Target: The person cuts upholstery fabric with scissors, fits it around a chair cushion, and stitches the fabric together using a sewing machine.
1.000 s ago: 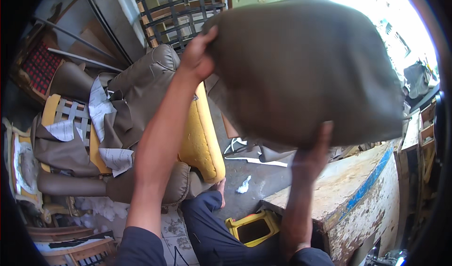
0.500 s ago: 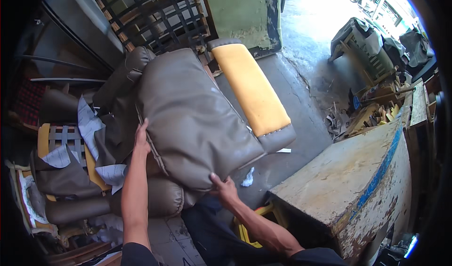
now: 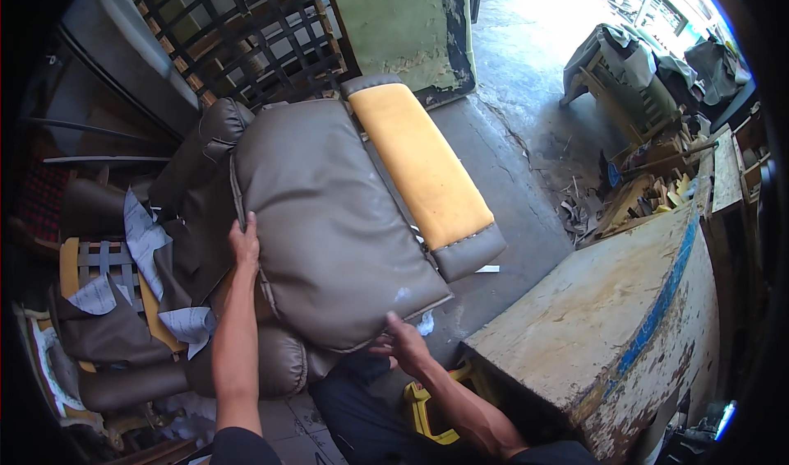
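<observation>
A large brown leather-like seat cushion (image 3: pixel 320 218) with a piped edge lies across the sofa in front of me. My left hand (image 3: pixel 245 245) grips its left piped edge, fingers partly hidden against the seam. At the near edge, my right hand (image 3: pixel 407 348) has its thumb up against the cushion and its fingers curled below the rim. Beyond the cushion's right side is a sofa arm (image 3: pixel 423 169) with bare yellow foam on top and brown covering at both ends. A rounded brown armrest (image 3: pixel 279 362) sits beneath the cushion's near-left corner.
Left stands a webbed chair frame (image 3: pixel 107 259) with loose brown covering and pale backing. A black-strapped frame (image 3: pixel 238 33) leans behind. Right is a worn, blue-edged panel (image 3: pixel 592 300), with wood scraps (image 3: pixel 657 194) beyond. A yellow stool (image 3: pixel 427 416) is beside my leg.
The cushion's near edge has shifted, and my right hand has slid right along it. My left hand keeps its place at the left seam. The whole view has moved slightly.
</observation>
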Demonstrator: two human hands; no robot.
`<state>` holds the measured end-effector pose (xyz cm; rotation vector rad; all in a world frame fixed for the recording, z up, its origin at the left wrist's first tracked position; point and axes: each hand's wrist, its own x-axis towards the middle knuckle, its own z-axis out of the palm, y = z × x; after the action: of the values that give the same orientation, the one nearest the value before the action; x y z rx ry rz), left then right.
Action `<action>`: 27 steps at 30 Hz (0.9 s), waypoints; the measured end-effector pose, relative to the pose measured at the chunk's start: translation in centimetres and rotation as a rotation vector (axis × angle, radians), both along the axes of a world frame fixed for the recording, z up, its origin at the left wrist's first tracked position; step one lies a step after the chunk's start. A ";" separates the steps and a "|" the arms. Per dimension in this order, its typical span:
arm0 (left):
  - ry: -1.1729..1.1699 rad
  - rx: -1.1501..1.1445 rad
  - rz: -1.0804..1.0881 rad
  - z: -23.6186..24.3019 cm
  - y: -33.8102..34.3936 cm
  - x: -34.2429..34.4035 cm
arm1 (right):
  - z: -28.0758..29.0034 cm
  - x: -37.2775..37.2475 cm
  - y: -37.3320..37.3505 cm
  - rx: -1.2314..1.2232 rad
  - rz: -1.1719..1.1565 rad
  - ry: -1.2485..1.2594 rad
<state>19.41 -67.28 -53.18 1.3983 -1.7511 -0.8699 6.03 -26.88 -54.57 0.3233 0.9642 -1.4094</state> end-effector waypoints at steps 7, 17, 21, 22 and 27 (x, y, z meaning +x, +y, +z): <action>-0.389 0.082 0.126 -0.6 -1.9 5.1 | 1.0 -4.6 -0.5 -0.036 -0.229 0.179; -0.939 -0.662 -0.189 8.2 11.4 -3.6 | 2.9 -2.7 1.7 0.122 -0.013 0.329; -0.692 -0.450 -0.674 7.7 24.8 -10.2 | 6.0 -1.2 6.3 0.045 0.244 0.626; -0.673 -0.385 -0.783 7.1 28.0 -11.4 | 8.2 -0.6 7.9 0.035 0.304 0.746; -0.878 -0.518 -0.939 2.2 34.9 -16.5 | 20.6 -1.4 19.1 -0.131 0.419 1.012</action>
<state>2.95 -32.35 -51.01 0.5514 -3.1194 -0.1070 4.65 -7.75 -33.93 -0.7356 1.6136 -1.2047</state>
